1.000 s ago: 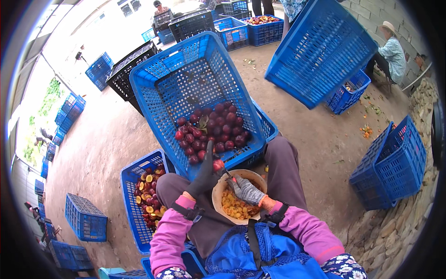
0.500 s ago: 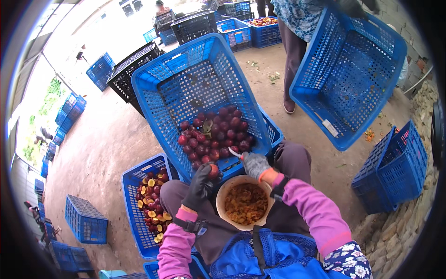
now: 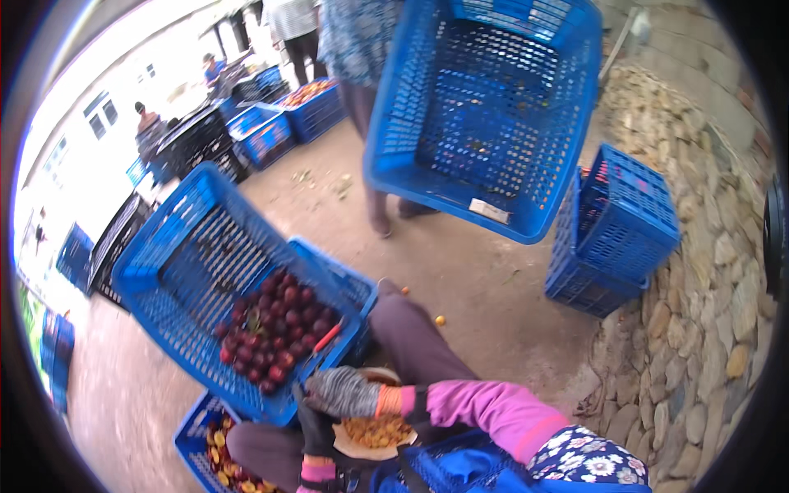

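Observation:
My right hand [image 3: 345, 393], in a grey knit glove with an orange cuff, is curled over the fingers of my left hand [image 3: 316, 429], in a black glove. My left fingers are mostly hidden, and I cannot make out what lies between the hands. Just beyond them, a red-handled knife [image 3: 327, 338] shows against the near side of a tilted blue crate [image 3: 164, 283]. Whether my fingers touch it is unclear. Dark red plums [image 3: 275, 324] are heaped in that crate's low end. Under my hands, between my knees, a round tub [image 3: 370, 451] holds orange-brown fruit pieces [image 3: 374, 430].
At my left, a blue crate [image 3: 187, 440] contains cut plums. A person [image 3: 357, 49] ahead stands behind a large raised blue crate [image 3: 485, 123]. Stacked crates [image 3: 612, 234] stand on the right by a stone wall [image 3: 682, 353]. Black crates [image 3: 197, 140] stand farther back.
The view has swung right. My hands have come together above the tub. The knife has left my right hand's earlier handle grip, and the plum that my left hand held is no longer visible.

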{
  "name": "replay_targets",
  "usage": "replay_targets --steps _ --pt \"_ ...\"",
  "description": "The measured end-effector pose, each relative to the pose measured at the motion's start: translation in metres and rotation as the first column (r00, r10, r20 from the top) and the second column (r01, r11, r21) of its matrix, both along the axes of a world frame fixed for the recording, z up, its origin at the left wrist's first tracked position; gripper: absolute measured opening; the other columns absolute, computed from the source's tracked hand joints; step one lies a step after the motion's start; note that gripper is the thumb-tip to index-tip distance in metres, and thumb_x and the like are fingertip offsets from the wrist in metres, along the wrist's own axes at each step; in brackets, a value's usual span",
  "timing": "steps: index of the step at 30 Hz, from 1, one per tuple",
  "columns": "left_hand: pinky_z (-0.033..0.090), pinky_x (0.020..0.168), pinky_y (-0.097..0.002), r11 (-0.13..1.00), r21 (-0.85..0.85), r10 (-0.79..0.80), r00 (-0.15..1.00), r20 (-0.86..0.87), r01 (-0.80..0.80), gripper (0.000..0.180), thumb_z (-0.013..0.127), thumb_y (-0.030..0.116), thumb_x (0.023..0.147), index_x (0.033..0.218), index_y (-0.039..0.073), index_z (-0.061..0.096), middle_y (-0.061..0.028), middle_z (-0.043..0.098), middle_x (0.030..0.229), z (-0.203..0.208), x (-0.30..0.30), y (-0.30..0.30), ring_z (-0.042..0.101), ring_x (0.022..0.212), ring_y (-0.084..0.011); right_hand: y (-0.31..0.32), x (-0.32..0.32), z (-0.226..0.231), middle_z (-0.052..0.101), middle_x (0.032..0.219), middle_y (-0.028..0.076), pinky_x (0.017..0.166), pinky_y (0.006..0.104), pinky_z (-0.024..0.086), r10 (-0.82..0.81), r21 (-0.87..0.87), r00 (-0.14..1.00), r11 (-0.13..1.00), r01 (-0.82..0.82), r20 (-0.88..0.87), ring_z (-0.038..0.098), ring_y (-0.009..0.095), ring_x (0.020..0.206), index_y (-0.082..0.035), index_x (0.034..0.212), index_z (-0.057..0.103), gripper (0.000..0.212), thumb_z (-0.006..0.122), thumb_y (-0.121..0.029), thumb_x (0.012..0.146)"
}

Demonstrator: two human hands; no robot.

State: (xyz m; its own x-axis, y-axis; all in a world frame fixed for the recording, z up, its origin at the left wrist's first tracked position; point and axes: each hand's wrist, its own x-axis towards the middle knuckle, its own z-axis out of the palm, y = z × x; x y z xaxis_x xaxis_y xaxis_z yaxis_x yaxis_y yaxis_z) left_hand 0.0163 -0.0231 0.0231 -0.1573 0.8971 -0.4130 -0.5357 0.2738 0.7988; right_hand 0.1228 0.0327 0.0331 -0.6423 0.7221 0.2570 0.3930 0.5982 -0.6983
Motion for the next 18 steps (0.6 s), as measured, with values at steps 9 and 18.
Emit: replay_targets --steps 9,18 --pt "0.042 0.046 -0.0277 0.984 0.041 0.168 0.849 -0.502 -0.171 0.032 0.037 0.033 0.092 0.096 0.005 0.051 -0.0038 0.056 0.076 -0.019 0.044 0.030 0.054 0.058 -0.0158 0.002 -0.016 -0.118 0.054 0.102 0.027 0.064 0.0381 0.050 -0.270 0.492 0.952 0.854 0.168 0.144 0.061 0.035 0.079 0.005 0.110 0.050 0.036 0.041 -0.013 0.081" --pt "0.037 0.047 -0.0315 0.923 0.366 0.379 0.425 -0.822 -0.117 0.020 0.043 0.021 0.089 0.078 0.005 0.050 -0.0069 0.052 0.066 -0.038 0.038 0.031 0.049 0.055 -0.0210 -0.003 -0.019 -0.095 0.055 0.106 0.014 0.088 0.0355 0.041 -0.234 0.598 0.887 0.799 -0.058 0.399 0.053 0.028 0.097 0.001 0.115 0.049 0.040 0.042 -0.012 0.078"
